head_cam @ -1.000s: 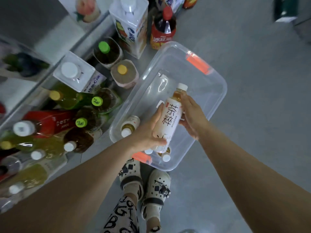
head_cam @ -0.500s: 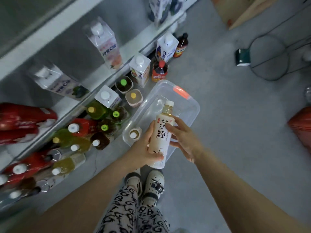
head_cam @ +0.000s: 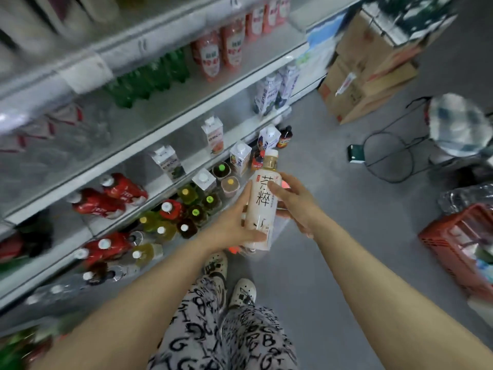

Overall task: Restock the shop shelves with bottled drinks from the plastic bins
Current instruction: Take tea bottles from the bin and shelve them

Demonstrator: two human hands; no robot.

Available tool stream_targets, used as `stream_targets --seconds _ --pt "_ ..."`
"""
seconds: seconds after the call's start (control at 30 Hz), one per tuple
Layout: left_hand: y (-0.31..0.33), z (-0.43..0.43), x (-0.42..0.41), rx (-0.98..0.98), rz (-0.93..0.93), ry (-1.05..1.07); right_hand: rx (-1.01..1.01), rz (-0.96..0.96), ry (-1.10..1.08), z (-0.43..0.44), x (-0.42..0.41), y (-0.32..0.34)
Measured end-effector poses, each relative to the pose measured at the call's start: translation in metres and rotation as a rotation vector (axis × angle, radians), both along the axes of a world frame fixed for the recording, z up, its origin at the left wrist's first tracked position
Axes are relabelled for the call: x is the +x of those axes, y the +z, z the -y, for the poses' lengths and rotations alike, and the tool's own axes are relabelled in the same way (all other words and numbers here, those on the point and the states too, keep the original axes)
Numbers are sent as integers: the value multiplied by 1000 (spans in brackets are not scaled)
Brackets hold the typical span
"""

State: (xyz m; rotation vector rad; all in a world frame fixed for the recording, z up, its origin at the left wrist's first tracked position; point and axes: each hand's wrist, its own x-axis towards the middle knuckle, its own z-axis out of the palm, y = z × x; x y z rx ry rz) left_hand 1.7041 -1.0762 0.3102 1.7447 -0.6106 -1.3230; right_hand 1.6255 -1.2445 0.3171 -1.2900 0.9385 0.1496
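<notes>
A tea bottle (head_cam: 260, 209) with a white label, black characters and a white cap stands upright in front of me, above the floor. My left hand (head_cam: 234, 222) grips its lower body from the left, fingers curled round it. My right hand (head_cam: 290, 201) holds its right side, fingers laid across the label. The clear plastic bin (head_cam: 280, 228) with orange latches lies on the floor, mostly hidden behind the bottle and my hands. White shelves (head_cam: 186, 116) at the left carry red, green and yellow bottled drinks and white cartons.
Bottles and cartons (head_cam: 186, 204) stand crowded on the floor by the bottom shelf. Cardboard boxes (head_cam: 368, 76) are stacked at the back right. A red crate (head_cam: 458, 244) sits at the right, with a black wire stand (head_cam: 389, 156) behind it. My feet (head_cam: 229, 279) are below the bin.
I have raised the tea bottle out of the bin with both hands. My head has tilted up, so the upper shelves and the boxes now show.
</notes>
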Motion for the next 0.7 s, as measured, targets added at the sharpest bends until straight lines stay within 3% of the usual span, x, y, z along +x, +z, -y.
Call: stream_targets --seconds 0.2,0.7 --pt "84 -32 -1 -51 129 29 -109 131 142 -22 14 85" --pt "214 -174 10 -194 300 305 -325 385 421 -150 69 225"
